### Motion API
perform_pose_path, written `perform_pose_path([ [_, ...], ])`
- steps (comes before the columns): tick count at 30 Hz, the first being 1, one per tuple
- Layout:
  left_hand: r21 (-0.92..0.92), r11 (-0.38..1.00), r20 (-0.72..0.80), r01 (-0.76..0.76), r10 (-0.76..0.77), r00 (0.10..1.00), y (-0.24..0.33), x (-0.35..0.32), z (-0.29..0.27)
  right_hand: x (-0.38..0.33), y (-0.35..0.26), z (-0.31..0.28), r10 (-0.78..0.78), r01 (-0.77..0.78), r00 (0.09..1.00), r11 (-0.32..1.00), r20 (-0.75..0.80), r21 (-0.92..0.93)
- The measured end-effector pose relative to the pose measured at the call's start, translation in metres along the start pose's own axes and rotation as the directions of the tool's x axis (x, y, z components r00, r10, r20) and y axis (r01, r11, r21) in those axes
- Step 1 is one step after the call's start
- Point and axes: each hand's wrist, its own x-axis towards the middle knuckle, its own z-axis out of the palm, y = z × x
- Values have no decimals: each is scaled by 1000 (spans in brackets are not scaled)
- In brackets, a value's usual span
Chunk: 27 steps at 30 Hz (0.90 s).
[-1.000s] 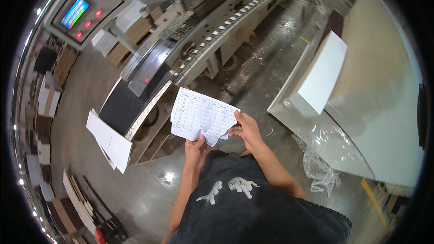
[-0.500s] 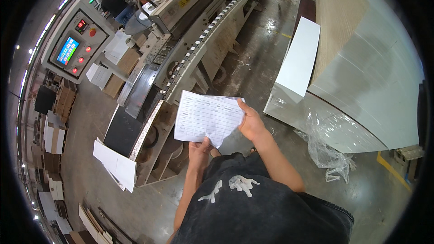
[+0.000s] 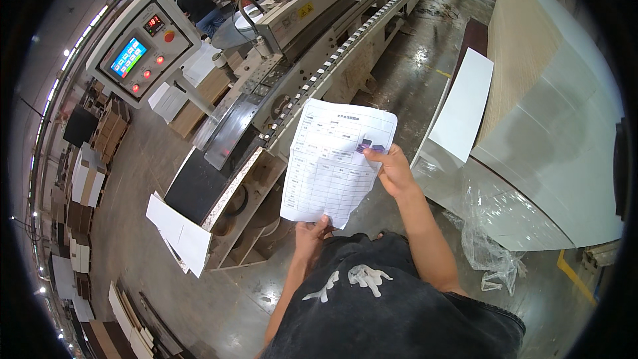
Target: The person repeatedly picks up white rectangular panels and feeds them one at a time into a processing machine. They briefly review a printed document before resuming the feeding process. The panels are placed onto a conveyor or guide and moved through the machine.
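Observation:
Both of my hands hold a white printed form sheet (image 3: 332,166) with a ruled table and a small dark picture on its right side. My left hand (image 3: 311,239) pinches the bottom edge, thumb on the front. On the right edge, my right hand (image 3: 393,169) grips the paper with its thumb beside the picture. The sheet is spread out in front of my dark apron, its face toward me, slightly creased. Behind its upper left part stands the front end of a long machine with a slatted conveyor track (image 3: 332,60).
A control panel (image 3: 143,46) with a lit screen and red buttons stands at the left. White boards (image 3: 176,229) lie by the machine's near end. On the right, a large stack of panels (image 3: 531,159) has loose plastic film (image 3: 488,246) hanging down. Further back, a person (image 3: 197,5) works.
The sheet's folded-over top has been opened upward, so the whole page now shows. My right hand has shifted up and right along its edge. The view has turned slightly.

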Motion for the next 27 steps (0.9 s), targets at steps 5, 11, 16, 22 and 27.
perform_pose_path([
  [5, 58, 998, -5, 23, -23, 1000, 1, -1, 0, 4, -6, 1, 8, -7, 1000, 999, 8, -37],
  [11, -53, 996, 105, -69, 74, 992, 9, 14, -25, 4, -21, -3, -10, 12, 1000, 996, 25, -93],
  [16, 97, 959, 227, -268, 241, 944, 89, 39, -4, 9, -37, -12, 6, 2, 999, 987, 49, -159],
  [22, 393, 833, 366, -389, 246, 898, 146, 55, 66, 9, -59, -12, -13, 25, 998, 973, 53, -229],
  [27, 396, 785, 468, -477, 274, 840, 140, 73, 92, 6, -71, -13, -68, 71, 997, 956, 19, -285],
])
